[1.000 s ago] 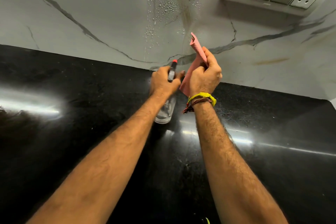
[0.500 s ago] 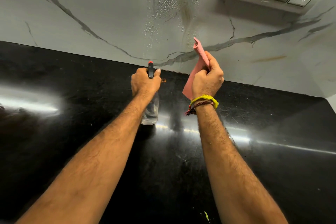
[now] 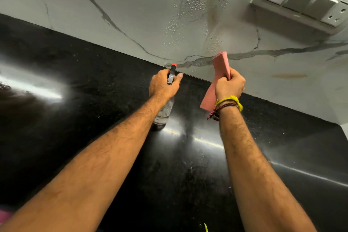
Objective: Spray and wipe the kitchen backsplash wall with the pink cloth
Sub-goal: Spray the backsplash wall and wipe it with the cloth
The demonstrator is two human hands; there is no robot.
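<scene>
The left hand [image 3: 164, 85] is wrapped around the spray bottle [image 3: 163, 113], whose base sits on or just above the black table [image 3: 94, 84], nozzle toward the backsplash wall [image 3: 150, 15]. The right hand [image 3: 229, 85] grips the pink cloth [image 3: 221, 64], raised just right of the bottle. Droplets [image 3: 190, 5] bead the wall above the bottle, so spraying looks done. Next, I judge, the cloth must press flat over that wet patch and its brown streak [image 3: 212, 11].
</scene>
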